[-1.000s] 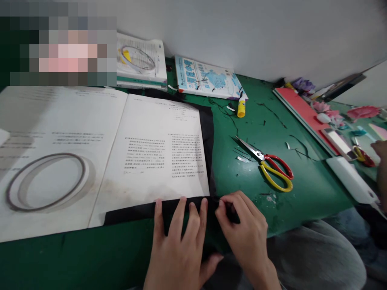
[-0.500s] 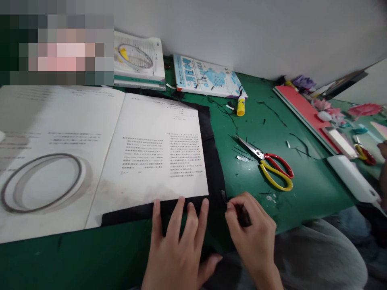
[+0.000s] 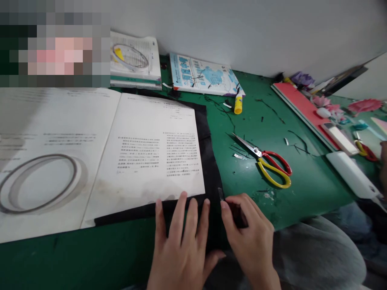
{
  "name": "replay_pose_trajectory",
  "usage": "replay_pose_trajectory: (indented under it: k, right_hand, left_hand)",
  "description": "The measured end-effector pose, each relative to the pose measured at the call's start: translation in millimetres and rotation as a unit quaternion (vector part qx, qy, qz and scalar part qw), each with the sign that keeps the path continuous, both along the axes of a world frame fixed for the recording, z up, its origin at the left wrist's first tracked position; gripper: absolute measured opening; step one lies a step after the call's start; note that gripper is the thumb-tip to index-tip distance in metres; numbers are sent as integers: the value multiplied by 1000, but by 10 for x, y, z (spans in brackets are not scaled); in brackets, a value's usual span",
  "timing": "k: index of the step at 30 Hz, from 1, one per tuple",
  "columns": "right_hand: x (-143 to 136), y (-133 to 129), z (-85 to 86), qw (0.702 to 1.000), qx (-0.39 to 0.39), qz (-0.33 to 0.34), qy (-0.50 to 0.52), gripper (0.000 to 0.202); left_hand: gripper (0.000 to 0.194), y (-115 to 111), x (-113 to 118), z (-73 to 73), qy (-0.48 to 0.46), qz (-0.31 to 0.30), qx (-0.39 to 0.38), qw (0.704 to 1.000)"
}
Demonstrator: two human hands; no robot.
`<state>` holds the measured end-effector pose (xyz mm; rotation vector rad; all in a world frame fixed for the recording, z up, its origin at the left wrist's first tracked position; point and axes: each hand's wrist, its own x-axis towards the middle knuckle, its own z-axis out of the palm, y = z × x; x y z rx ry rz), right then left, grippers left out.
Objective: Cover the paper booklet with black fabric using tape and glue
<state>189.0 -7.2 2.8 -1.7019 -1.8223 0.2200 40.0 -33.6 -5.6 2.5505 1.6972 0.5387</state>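
Observation:
My left hand (image 3: 184, 241) lies with fingers spread, its fingertips on the black sheet (image 3: 211, 161) and the lower edge of the open paper (image 3: 145, 161). The black sheet shows beneath the paper along its right and bottom sides. Thumb and forefinger of my right hand (image 3: 248, 233) are pinched at the sheet's lower right corner, beside a small clear strip (image 3: 220, 194). What the pinch holds is too small to make out. Scissors (image 3: 256, 155) with red and yellow handles lie partly open to the right. On the left page rests a ring-shaped roll (image 3: 72, 173).
A yellow glue stick (image 3: 238, 104) stands near a blue-and-white book (image 3: 205, 76). Behind the paper is a book stack (image 3: 136, 80) with another ring. Black scraps dot the green table (image 3: 302, 189). At right are a red folder (image 3: 302, 117), a white device (image 3: 350, 177) and another person's hand.
My right hand has shifted slightly left, still pinched at the corner. My left hand's fingers have moved slightly on the paper's edge. The whole view has shifted a little.

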Motion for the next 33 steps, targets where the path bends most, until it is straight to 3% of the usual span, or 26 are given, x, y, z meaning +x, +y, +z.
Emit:
replay_pose_trajectory:
  k: [4,14,23,33]
  right_hand:
    - [-29,14,-27,999,3,-24,-31,15]
    - [10,-26,-42,999,-4,-20,-50,10]
    - [76,-28,-81,990,66,82,-91,7]
    - [79,23,-50,981,59,151,-111,11]
  left_hand:
    - [52,23,46,-40,-31,-42,31,998]
    - [66,48,58,-29,14,-45,1,999]
    - [64,69,82,-64,-5,-41,7,999]
    - [61,40,75,-74,-12,-49,13,999]
